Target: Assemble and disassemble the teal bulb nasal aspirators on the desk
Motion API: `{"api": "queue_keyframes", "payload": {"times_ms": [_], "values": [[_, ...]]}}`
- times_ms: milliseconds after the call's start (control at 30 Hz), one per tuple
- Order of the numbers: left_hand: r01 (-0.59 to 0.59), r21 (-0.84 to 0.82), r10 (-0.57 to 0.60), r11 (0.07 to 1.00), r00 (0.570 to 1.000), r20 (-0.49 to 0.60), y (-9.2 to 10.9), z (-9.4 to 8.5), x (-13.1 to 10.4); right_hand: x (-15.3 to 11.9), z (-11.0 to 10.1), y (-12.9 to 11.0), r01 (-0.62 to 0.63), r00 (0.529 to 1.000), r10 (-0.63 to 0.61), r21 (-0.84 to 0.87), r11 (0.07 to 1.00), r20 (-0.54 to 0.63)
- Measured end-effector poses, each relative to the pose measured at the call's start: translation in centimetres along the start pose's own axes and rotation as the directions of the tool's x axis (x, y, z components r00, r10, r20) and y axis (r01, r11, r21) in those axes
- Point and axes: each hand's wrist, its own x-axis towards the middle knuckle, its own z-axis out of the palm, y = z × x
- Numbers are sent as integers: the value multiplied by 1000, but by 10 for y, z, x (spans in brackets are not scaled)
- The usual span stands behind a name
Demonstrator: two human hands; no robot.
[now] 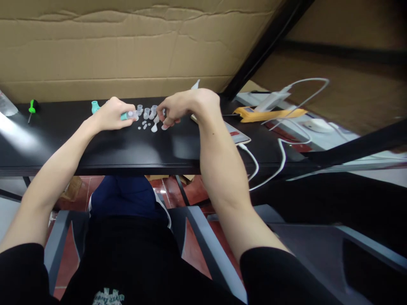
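My left hand is closed round a teal and clear plastic tube-shaped piece, whose clear end points right. Just right of it stand small clear plastic cups. Over the right side of this cluster, my right hand reaches down with bent fingers, its tips among the small parts; what they pinch, if anything, is hidden. A whitish piece lies at these fingertips. Nearer to me are a spoon-shaped translucent piece and several tiny white bits. Behind my left hand sits a teal plastic part.
A green and black screwdriver lies at the left of the black table. To the right are a phone with a white cable and a yellow tool. Cardboard stands behind the table.
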Motion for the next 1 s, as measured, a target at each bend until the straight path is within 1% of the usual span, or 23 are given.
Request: {"api": "queue_keyframes", "payload": {"times_ms": [67,133,167,233,300,400,467,567,667,733,800,900,1000], "values": [[1,4,-1,1000,1000,-7,-2,1,0,-9,-4,1,-38,998,38,4,999,-57],[8,18,-8,1000,1000,-10,-3,3,0,-19,-10,-6,-56,986,58,20,998,-155],[14,24,-14,1000,1000,-14,-4,4,1,-23,-13,-12,-32,975,37,26,999,-220],[32,31,-31,999,999,-37,-4,4,1,-28,-16,-29,77,937,-57,45,996,-344],[51,38,-49,998,996,-68,-5,4,2,-28,-15,-49,174,898,-110,116,978,-426],[61,46,-58,997,995,-80,-9,1,3,-23,-11,-75,214,885,-89,229,950,-457],[55,41,-52,998,996,-76,-12,0,4,-20,-7,-85,228,877,-72,278,933,-475],[45,29,-41,999,994,-101,-17,1,3,-18,-4,-90,248,870,-57,336,909,-489],[39,27,-36,999,993,-113,-21,2,1,-13,-1,-85,245,870,-44,352,903,-492],[47,31,-42,998,991,-127,-23,0,0,-7,2,-79,247,865,-60,319,915,-498],[60,38,-54,997,985,-161,-26,-2,-2,2,6,-71,265,868,-124,236,935,-481],[74,61,-59,995,975,-216,-31,-6,-5,17,13,-63,298,890,-238,101,949,-388],[80,98,-57,992,973,-223,-34,-7,-7,27,19,-61,300,903,-265,56,952,-339]]}}
